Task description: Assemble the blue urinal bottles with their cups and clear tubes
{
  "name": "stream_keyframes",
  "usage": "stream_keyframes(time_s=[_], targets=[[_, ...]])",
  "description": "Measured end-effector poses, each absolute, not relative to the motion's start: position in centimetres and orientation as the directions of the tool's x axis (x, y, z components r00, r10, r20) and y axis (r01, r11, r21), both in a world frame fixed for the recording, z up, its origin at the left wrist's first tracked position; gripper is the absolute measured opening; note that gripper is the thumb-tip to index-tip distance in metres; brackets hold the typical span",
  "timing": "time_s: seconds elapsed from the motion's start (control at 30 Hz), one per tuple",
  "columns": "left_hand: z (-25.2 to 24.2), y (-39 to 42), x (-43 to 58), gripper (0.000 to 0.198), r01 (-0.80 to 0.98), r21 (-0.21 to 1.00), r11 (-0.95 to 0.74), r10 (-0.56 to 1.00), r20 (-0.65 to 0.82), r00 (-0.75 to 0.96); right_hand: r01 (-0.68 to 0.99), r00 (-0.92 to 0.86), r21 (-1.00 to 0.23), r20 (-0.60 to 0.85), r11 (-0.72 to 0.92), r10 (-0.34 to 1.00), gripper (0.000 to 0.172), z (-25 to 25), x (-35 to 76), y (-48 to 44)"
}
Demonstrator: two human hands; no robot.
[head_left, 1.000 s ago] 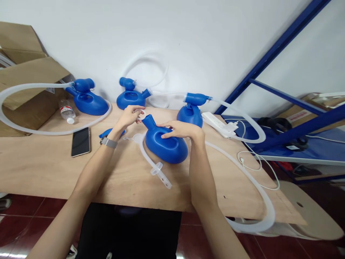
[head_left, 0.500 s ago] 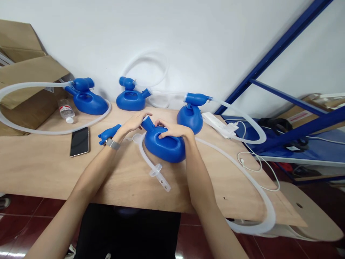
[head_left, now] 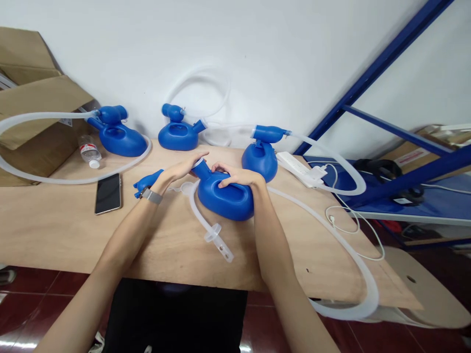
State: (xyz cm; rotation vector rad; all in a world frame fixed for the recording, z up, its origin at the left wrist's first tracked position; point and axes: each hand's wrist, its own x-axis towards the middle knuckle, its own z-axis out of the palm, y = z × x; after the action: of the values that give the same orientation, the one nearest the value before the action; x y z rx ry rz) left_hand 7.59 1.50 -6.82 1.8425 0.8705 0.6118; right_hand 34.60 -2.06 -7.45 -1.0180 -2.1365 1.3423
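Note:
A blue plastic urinal bottle (head_left: 226, 203) stands in front of me on the table, its spout angled up to the left. My right hand (head_left: 237, 177) grips the bottle's handle from above, thumb by the handle opening. My left hand (head_left: 183, 169) is beside the spout, fingers stretched out and nothing held; whether it touches the rim I cannot tell. A loose blue funnel head (head_left: 147, 181) lies partly behind my left wrist. Below my left hand a clear tube (head_left: 200, 213) with a round collar and a holed end strap lies against the bottle.
More blue urinal bottles with pale hoses stand along the wall, at left (head_left: 123, 140), middle (head_left: 176, 139) and right (head_left: 259, 162). A phone (head_left: 108, 193), a water bottle (head_left: 90, 153) and a cardboard box (head_left: 40, 147) are at left. A power strip (head_left: 298, 169) and a long hose (head_left: 353, 255) are at right.
My left hand's fingers have straightened and lifted at the spout, moving slightly away from its rim. My right hand keeps its hold on the handle, and the bottle has barely moved.

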Motion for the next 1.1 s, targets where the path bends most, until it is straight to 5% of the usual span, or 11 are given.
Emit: stream_keyframes(time_s=[0.17,0.47,0.73,0.93,1.1], targets=[[-6.6,1.2,8.1,0.076,0.309,0.932,-0.190,0.773,-0.052,0.633,0.364,-0.649,-0.887,-0.021,0.286,0.760,0.056,-7.3,34.6,-2.1],[-7.1,-1.1,8.1,0.065,0.102,0.810,-0.577,0.651,0.381,0.656,0.401,-0.644,-0.854,-0.005,0.331,0.765,0.049,-6.9,34.2,-2.5],[-8.4,0.6,8.3,0.064,0.005,0.859,-0.512,0.640,0.378,0.669,0.407,-0.629,-0.860,-0.019,0.309,0.777,0.050,-6.9,34.2,-2.4],[-6.7,0.9,7.8,0.073,0.263,0.858,-0.441,0.738,0.179,0.651,0.395,-0.620,-0.876,-0.032,0.276,0.784,0.058,-6.9,34.4,-2.5],[-5.2,2.3,4.3,0.069,0.605,0.582,-0.543,0.792,0.116,0.599,0.456,-0.594,-0.859,-0.099,0.233,0.799,0.067,-6.6,34.8,-2.5]])
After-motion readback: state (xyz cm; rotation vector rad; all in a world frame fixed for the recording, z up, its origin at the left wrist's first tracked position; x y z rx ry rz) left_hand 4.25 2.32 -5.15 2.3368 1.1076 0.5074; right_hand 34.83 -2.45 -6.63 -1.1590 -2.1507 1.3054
